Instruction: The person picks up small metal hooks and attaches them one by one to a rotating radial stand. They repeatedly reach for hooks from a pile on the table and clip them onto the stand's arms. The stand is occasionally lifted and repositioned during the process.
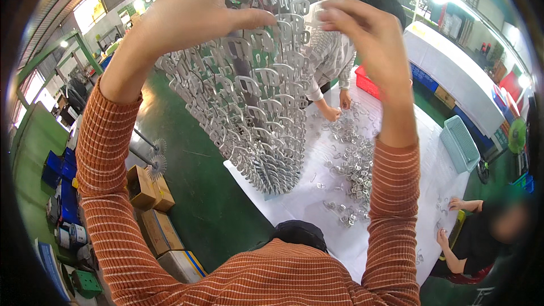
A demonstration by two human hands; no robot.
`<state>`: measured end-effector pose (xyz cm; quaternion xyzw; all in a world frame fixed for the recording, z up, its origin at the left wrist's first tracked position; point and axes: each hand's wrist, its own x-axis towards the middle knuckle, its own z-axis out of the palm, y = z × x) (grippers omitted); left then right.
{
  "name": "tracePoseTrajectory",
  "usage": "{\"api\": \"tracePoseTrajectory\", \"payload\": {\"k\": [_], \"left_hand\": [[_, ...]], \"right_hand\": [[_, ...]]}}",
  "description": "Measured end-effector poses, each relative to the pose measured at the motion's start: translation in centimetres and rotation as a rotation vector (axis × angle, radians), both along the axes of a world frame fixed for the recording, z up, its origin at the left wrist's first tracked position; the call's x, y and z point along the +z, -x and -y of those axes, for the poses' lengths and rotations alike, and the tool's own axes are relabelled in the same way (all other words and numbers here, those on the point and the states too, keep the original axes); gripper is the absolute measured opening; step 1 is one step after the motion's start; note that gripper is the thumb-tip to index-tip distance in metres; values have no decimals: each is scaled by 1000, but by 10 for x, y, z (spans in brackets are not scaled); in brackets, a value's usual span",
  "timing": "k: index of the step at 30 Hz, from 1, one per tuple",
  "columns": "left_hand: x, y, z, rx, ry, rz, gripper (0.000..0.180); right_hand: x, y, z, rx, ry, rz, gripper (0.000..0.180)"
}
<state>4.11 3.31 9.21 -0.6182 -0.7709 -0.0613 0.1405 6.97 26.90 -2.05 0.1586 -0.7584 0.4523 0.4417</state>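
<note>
Flanking hung metal clips [255, 107], both hands

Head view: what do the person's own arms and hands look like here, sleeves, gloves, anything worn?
Both arms wear long, close-fitting knit sleeves in rust orange with thin pale stripes, ending at the wrists. The left hand and right hand are bare: no gloves, and no rings or watch can be seen.

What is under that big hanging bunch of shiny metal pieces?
Under the hanging bunch of metal pieces is a white table with loose metal pieces spread across it. The bunch hides part of the table and the green floor behind it.
</note>
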Motion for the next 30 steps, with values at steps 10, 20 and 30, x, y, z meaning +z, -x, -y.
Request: {"api": "tracePoseTrajectory", "payload": {"k": [10, 20, 30], "left_hand": [[-14, 27, 0, -123, -77, -133, 51], [-14, 33, -9, -10, 14, -258, 55], [-8, 21, -8, 35, -64, -20, 50]], "right_hand": [[9, 12, 32, 93, 92, -70, 19], [-15, -28, -78, -446, 157, 159, 28], [-1, -4, -30, -69, -78, 90, 28]]}}
